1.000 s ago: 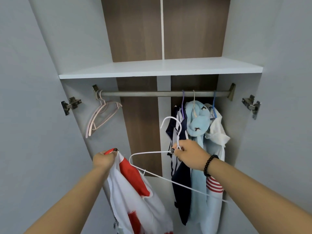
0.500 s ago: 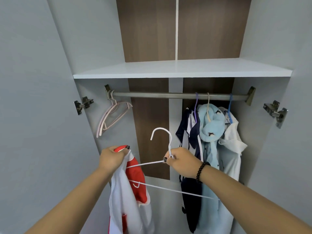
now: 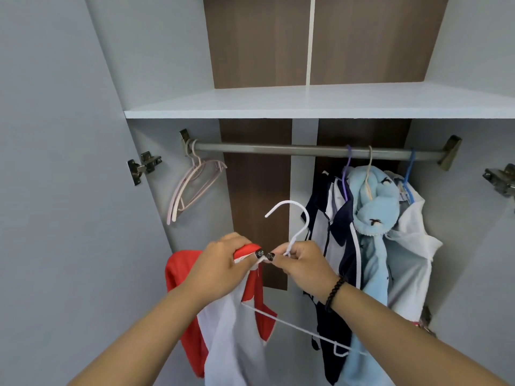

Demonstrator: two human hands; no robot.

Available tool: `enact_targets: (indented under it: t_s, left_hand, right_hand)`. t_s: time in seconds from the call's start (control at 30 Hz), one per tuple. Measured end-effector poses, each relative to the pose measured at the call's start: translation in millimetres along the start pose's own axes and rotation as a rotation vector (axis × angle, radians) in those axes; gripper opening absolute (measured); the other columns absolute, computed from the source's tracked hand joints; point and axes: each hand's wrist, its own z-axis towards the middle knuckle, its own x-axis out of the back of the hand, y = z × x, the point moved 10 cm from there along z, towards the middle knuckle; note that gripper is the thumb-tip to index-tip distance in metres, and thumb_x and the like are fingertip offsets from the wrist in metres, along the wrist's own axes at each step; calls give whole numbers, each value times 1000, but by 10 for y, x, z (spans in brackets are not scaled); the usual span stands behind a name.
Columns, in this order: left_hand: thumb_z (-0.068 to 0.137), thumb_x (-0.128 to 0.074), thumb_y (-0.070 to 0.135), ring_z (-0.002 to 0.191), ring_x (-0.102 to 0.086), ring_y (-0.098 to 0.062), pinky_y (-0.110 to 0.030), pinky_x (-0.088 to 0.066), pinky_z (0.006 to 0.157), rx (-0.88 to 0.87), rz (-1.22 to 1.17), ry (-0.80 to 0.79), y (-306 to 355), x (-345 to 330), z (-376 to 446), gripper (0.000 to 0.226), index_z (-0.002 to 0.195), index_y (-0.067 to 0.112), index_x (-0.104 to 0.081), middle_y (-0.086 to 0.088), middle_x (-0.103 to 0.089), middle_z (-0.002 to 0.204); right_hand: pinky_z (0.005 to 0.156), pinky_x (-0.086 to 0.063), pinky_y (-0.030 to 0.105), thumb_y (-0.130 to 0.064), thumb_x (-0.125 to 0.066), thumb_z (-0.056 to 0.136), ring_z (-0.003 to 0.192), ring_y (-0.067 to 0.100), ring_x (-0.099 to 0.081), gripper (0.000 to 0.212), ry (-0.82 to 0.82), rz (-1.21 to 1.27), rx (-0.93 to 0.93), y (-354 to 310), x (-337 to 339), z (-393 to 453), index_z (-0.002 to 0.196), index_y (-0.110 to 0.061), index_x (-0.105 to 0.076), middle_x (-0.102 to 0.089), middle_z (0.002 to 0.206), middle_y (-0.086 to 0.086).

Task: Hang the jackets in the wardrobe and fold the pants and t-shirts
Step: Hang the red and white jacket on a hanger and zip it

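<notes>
Open wardrobe, seen from your head camera. Your left hand (image 3: 223,267) grips the red collar of the red-and-white jacket (image 3: 237,330), which hangs from your fist in front of the wardrobe's lower left. Your right hand (image 3: 302,264) pinches the neck of the white wire hanger (image 3: 292,227), hook upward, its lower bar running behind the jacket; the two thumbs nearly touch. On the rail (image 3: 278,149) under the shelf (image 3: 306,103): empty pink hangers (image 3: 192,188) at far left; a navy jacket (image 3: 334,246), a light-blue garment (image 3: 373,218) and a white hooded jacket (image 3: 409,246) at right.
</notes>
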Motion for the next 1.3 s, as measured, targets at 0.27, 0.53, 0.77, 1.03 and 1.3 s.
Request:
enact_targets:
  t_s: [0.27, 0.53, 0.77, 1.03, 1.3]
  left_hand:
    - [88, -44, 61, 88, -63, -5, -25, -57, 81, 24, 129, -210, -519, -103, 79, 40, 112, 33, -60, 15, -67, 101]
    - [83, -55, 58, 79, -64, -5, -23, -57, 74, 104, 9, -108, -1051, 56, 117, 27, 96, 35, -62, 16, -66, 88]
    - [87, -60, 52, 77, -60, -8, -26, -55, 74, 97, 86, 13, -1214, 335, 267, 25, 95, 29, -64, 12, -65, 85]
    - [85, -66, 47, 70, -58, -13, -35, -55, 72, 177, 24, 224, -1328, 913, 186, 27, 89, 21, -67, 7, -60, 74]
    - [82, -72, 38, 62, -56, -12, -24, -45, 56, 195, -121, 291, -1259, 1293, 87, 22, 86, 16, -71, 6, -61, 68]
  right_hand:
    - [55, -40, 17, -7, -60, 90, 49, 6, -47, 19, -29, -53, -40, 88, -217, 181, 76, -3, -72, -58, 52, -6]
    - [70, -48, 14, -10, -59, 90, 78, 8, -59, 18, -4, -225, -49, 383, -457, 250, 97, -26, -63, -62, 85, -6]
    - [91, -36, 15, -17, -66, 85, 111, 10, -46, 52, 302, -504, -127, 631, -348, 164, 132, -20, -44, -38, 125, -6]
    - [79, -48, 11, 12, -55, 83, 86, 0, -63, 43, 177, -172, 86, 504, -1016, 58, 85, -30, -64, -67, 87, -12]
    - [83, -50, 18, -24, -59, 93, 98, 11, -54, 39, -56, -43, -272, 875, -1995, 447, 130, -21, -49, -53, 114, -4]
